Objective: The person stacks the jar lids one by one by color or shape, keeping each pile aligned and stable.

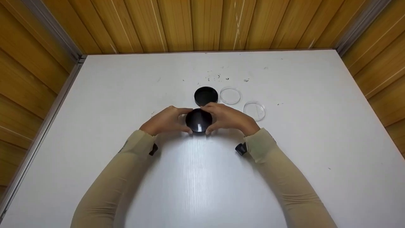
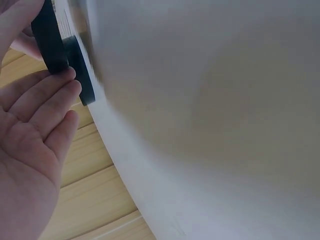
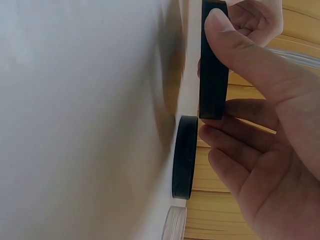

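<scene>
Between both hands is a black, round, shallow dish (image 1: 198,121), its flat glossy face turned up. My left hand (image 1: 169,119) grips its left edge between thumb and fingers, and my right hand (image 1: 227,117) pinches the right edge. In the right wrist view the held dish (image 3: 214,75) is raised off the table, with a thumb pressed on its side wall. A second black dish (image 1: 206,96) lies hollow side up just beyond the hands. Right of it sit two clear, round, shallow dishes, one nearer the black dish (image 1: 230,103) and one farther right (image 1: 255,119).
The white tabletop (image 1: 196,177) is bordered by yellow wood-plank walls (image 1: 205,25) at the back and sides. Small dark specks (image 1: 218,76) mark the table behind the dishes. Each sleeve cuff has a small black device (image 1: 241,149) at the wrist.
</scene>
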A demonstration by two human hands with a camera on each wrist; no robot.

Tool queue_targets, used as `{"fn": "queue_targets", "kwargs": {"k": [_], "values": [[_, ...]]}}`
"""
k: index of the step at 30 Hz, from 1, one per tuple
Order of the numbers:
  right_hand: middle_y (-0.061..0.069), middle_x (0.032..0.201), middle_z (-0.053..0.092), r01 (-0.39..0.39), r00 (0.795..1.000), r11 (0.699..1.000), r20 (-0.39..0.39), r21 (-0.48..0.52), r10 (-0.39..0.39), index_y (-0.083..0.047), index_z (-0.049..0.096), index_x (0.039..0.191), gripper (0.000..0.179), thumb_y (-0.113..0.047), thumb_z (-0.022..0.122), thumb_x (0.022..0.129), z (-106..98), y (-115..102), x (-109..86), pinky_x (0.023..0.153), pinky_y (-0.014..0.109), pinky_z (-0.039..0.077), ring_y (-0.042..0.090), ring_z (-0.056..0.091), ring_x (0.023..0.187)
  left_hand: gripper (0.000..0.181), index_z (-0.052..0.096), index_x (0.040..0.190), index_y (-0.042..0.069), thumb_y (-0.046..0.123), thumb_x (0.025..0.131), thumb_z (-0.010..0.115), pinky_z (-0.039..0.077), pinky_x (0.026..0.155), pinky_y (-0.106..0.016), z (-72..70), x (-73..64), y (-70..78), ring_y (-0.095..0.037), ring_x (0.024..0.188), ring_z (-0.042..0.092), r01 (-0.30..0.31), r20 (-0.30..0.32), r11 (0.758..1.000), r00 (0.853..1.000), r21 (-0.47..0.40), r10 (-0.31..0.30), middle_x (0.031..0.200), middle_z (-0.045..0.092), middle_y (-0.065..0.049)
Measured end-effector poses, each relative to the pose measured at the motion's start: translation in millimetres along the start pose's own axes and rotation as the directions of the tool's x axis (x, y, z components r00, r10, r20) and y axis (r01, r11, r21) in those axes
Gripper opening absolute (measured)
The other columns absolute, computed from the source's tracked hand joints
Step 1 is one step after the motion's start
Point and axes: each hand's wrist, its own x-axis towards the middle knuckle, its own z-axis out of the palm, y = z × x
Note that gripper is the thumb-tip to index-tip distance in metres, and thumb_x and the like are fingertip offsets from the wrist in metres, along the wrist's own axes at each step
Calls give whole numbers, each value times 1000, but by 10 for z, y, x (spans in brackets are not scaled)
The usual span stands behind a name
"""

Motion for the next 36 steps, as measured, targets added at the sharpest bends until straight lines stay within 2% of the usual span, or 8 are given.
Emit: {"fn": "queue_targets", "kwargs": {"k": [8,16,21,25,30,36], "values": [[10,145,44,-15,1000,1000,6,-12,15,-4,42,145,89,-32,84,72,12,60,-53,114,39,31,25,41,135,67,58,133,13,31,74,83,46,102,-34,82,67,61,-14,118,59,18,19,1000,1000,11,-18,128,64,-3],[12,148,43,7,1000,999,9,-32,-6,-4,42,144,89,-33,85,72,32,91,-74,116,40,29,27,37,139,64,60,130,13,32,74,83,48,99,-32,116,82,81,-11,110,62,-2,26,1000,1000,26,1,122,67,0],[11,144,47,41,999,998,2,-43,-41,-5,48,141,83,-31,85,72,45,115,-76,115,38,31,26,42,135,59,62,127,16,32,74,83,50,93,-30,139,79,101,-10,101,63,-2,16,998,1000,70,1,114,70,3],[11,142,48,41,999,997,4,-60,-41,-4,48,141,83,-32,85,72,45,108,-89,114,38,32,26,43,134,58,63,126,15,32,74,83,51,89,-31,158,77,122,-11,94,63,1,11,994,1000,106,-2,109,71,1],[11,138,52,57,998,996,-3,-71,-57,-4,50,139,80,-30,85,71,57,100,-95,112,38,35,25,48,130,64,60,130,11,34,75,82,51,90,-33,169,72,141,-15,96,64,0,14,989,1000,148,-2,111,70,-5],[11,137,52,60,998,995,-17,-85,-61,-4,49,139,81,-29,85,72,83,106,-103,112,37,36,25,48,129,63,59,131,12,35,76,81,51,92,-34,176,64,151,-16,100,65,-15,7,986,1000,167,14,112,70,-5]]}}
